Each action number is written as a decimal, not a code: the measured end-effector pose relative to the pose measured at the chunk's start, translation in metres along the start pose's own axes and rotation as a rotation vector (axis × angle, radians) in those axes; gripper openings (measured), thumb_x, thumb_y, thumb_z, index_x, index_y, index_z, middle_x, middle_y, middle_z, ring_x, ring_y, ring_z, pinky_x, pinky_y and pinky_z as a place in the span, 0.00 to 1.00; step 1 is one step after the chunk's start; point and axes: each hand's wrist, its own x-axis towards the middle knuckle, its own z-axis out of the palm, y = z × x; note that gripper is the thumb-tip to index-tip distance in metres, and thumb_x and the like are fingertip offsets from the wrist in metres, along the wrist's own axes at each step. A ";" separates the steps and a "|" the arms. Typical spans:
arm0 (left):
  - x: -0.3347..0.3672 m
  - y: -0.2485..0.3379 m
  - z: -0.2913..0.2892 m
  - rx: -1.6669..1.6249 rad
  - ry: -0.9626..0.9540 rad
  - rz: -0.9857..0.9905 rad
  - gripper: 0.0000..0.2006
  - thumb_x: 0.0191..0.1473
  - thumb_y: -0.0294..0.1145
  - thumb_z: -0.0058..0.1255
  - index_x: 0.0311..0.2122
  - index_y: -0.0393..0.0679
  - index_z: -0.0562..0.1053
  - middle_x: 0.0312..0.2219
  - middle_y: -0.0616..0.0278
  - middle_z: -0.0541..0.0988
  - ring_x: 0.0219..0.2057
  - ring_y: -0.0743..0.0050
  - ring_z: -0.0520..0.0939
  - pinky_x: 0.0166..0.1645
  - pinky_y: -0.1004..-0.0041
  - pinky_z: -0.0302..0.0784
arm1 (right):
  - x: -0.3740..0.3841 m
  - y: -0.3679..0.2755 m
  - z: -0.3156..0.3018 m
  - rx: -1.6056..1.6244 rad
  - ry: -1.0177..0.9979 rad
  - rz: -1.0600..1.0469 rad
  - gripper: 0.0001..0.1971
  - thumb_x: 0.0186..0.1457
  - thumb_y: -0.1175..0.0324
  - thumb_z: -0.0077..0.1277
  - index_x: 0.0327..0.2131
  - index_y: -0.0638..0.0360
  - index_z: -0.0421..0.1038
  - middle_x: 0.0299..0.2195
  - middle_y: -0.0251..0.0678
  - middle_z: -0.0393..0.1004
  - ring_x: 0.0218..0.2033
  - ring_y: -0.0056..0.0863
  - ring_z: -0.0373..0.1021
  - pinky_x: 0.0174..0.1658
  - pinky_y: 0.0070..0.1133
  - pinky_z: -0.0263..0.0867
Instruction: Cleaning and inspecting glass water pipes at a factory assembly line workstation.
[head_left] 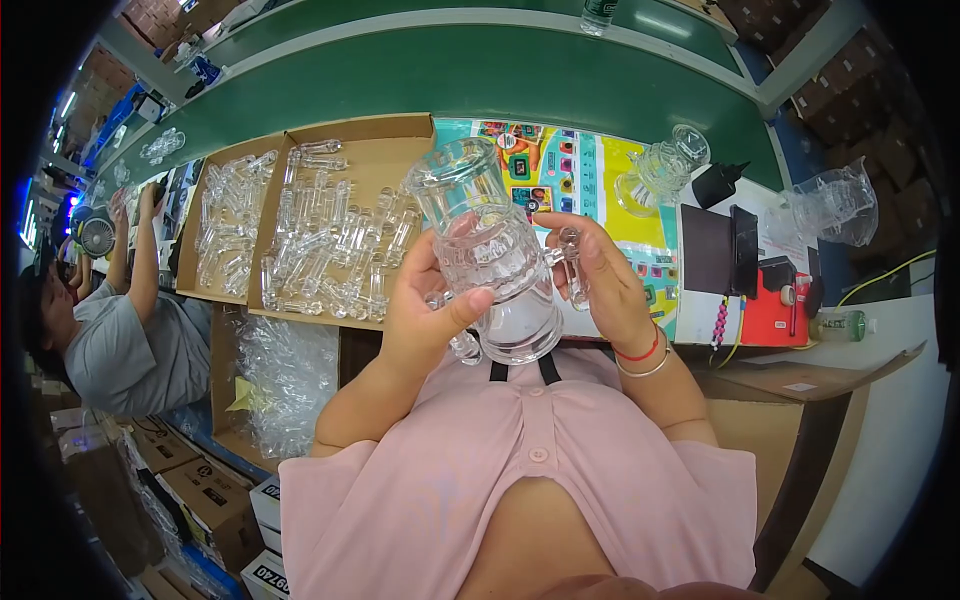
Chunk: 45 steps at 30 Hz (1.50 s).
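Here, clear glass mug (pixel 487 245) held upright at chest height above counter (pixel 400 90) edge; left hand (pixel 425 310) wrapped round its side, thumb on glass; right hand (pixel 600 275) pinching handle; cardboard tray (pixel 330 230) w/ clear tubes just behind.

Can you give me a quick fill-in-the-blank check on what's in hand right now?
1. Both hands hold one clear glass ____ above the lap.
2. The left hand presses its ____ against the glass body.
3. The right hand pinches the side ____.
4. The cardboard tray holds clear ____.

Missing words: mug; thumb; handle; tubes
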 end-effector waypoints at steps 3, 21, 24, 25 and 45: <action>-0.004 0.002 0.001 0.036 0.007 0.002 0.36 0.40 0.34 0.60 0.53 0.34 0.56 0.46 0.53 0.68 0.47 0.67 0.70 0.51 0.69 0.64 | -0.001 0.000 0.000 -0.057 -0.038 -0.001 0.25 0.61 0.53 0.25 0.49 0.65 0.60 0.32 0.29 0.61 0.26 0.13 0.58 0.30 0.11 0.56; -0.014 0.024 -0.001 0.267 -0.070 0.111 0.33 0.36 0.27 0.62 0.49 0.36 0.59 0.44 0.56 0.69 0.45 0.68 0.71 0.48 0.71 0.68 | -0.004 0.000 0.012 -0.223 -0.022 -0.209 0.26 0.60 0.52 0.27 0.50 0.66 0.59 0.31 0.31 0.60 0.27 0.14 0.58 0.30 0.12 0.57; -0.012 0.023 -0.002 0.320 -0.079 0.115 0.33 0.36 0.27 0.62 0.49 0.36 0.59 0.43 0.56 0.69 0.45 0.68 0.71 0.48 0.70 0.68 | -0.004 0.001 0.012 -0.220 0.011 -0.223 0.26 0.60 0.52 0.27 0.49 0.66 0.59 0.30 0.31 0.59 0.27 0.14 0.58 0.30 0.12 0.57; -0.012 0.022 -0.002 0.318 -0.086 0.115 0.33 0.36 0.27 0.62 0.49 0.36 0.59 0.43 0.56 0.69 0.45 0.68 0.71 0.48 0.70 0.68 | -0.002 0.002 0.009 -0.264 -0.007 -0.249 0.26 0.60 0.53 0.27 0.49 0.66 0.59 0.31 0.31 0.60 0.26 0.15 0.58 0.29 0.12 0.58; 0.011 -0.026 -0.023 0.020 0.002 -0.077 0.35 0.39 0.35 0.61 0.51 0.35 0.59 0.45 0.54 0.69 0.46 0.66 0.71 0.52 0.69 0.64 | 0.067 0.113 -0.061 -0.753 0.304 -0.069 0.10 0.54 0.67 0.42 0.36 0.64 0.61 0.23 0.44 0.69 0.27 0.38 0.67 0.31 0.28 0.63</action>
